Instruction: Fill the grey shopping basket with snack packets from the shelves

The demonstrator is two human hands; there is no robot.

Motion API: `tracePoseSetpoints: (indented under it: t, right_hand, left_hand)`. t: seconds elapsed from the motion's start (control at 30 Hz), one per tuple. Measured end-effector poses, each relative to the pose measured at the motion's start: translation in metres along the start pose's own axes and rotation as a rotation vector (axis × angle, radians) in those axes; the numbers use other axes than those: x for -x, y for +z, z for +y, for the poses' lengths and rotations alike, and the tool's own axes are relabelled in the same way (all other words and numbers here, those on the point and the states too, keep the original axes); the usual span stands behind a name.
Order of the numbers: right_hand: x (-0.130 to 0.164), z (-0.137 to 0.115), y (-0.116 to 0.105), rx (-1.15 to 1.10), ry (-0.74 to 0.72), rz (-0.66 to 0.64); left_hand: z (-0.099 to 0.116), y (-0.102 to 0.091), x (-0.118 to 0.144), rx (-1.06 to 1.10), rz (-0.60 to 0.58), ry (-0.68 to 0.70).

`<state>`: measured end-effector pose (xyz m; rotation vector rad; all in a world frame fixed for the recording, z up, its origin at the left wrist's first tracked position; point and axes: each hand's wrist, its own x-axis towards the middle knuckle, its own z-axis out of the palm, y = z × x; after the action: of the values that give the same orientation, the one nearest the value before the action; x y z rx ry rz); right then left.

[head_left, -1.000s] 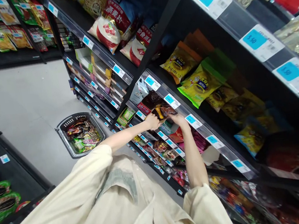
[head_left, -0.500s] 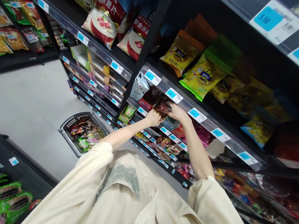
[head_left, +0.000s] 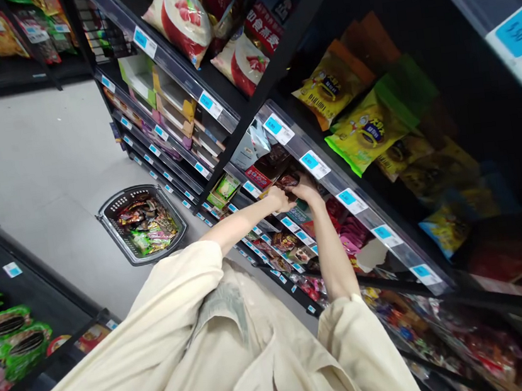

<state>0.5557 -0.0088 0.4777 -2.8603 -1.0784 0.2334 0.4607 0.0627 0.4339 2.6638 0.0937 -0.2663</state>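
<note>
Both hands have pushed the dark snack packet (head_left: 288, 182) deeper into the shelf (head_left: 335, 181). Left hand (head_left: 281, 198) and right hand (head_left: 306, 188) pinch its near edge together, the packet lying just ahead of them, equally close to both.

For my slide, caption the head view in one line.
Both hands, left hand and right hand, grip a dark snack packet at the shelf edge.

Two hands, the left hand (head_left: 281, 199) and the right hand (head_left: 306, 188), meet at one dark snack packet (head_left: 288, 182). One basket (head_left: 112, 229) sits on the floor at left. Two white-and-red bags (head_left: 182, 15) lie far up the shelves, two yellow-green bags (head_left: 363, 135) at right.
</note>
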Motion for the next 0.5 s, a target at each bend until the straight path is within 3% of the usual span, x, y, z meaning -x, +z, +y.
tracePoseSetpoints:
  t: [0.33,0.5]
  right_hand:
    - [0.004,-0.006,-0.006,0.050,-0.056,-0.003]
    - [0.029,-0.012,0.001,0.099,-0.156,0.119]
  left_hand:
    - [-0.001,0.002,0.003,0.090,-0.020,-0.006]
    - [-0.001,0.004,0.004,0.150,0.019,-0.009]
